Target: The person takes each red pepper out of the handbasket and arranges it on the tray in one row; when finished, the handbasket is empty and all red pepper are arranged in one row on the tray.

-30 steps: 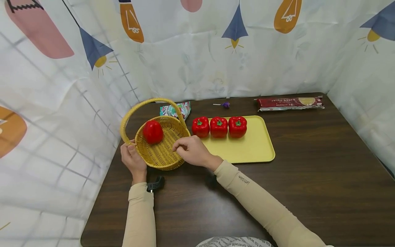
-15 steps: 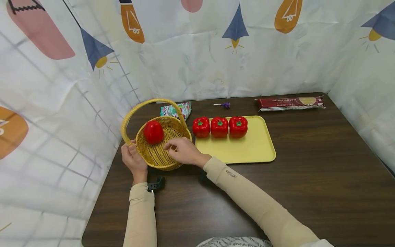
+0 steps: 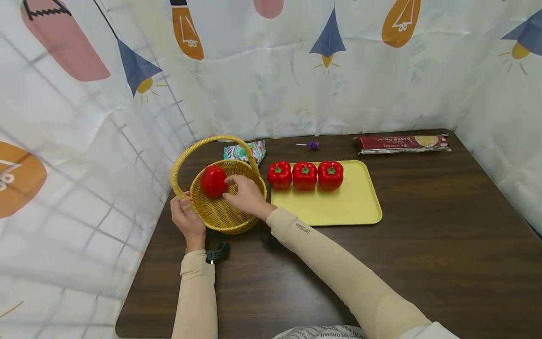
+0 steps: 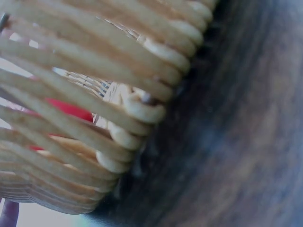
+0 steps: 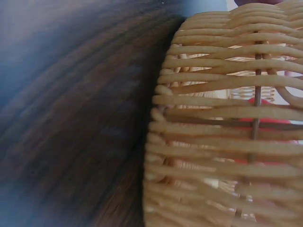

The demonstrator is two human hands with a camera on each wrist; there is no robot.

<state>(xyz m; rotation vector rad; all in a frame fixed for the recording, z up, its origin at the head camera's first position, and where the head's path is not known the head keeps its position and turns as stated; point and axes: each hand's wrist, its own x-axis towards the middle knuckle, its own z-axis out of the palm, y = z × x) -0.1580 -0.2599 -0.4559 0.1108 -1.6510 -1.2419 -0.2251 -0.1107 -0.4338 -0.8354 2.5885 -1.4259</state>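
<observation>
In the head view, a yellow wicker basket [image 3: 224, 216] with a tall arched handle stands at the left of the table, one red bell pepper [image 3: 213, 181] inside it. My left hand [image 3: 188, 219] grips the basket's left rim by the foot of the handle, thumb on top. Reaching over the right rim, my right hand [image 3: 247, 195] is inside the basket, its thumb and forefinger spread apart, fingertips right at the pepper's right side. Both wrist views are filled by the woven wall, with red showing through the gaps; the hands are mostly hidden there.
A yellow tray [image 3: 351, 207] lies right of the basket, with three red bell peppers [image 3: 305, 176] in a row at its back left. Behind are a green snack packet [image 3: 257, 150], a purple lollipop [image 3: 314, 145] and a long red package [image 3: 404, 144]. Curtains border the dark wooden table [image 3: 423, 263].
My right hand has moved left and deeper into the basket, up to the pepper, and its thumb and forefinger have parted. The left hand keeps its grip; the view has shifted slightly.
</observation>
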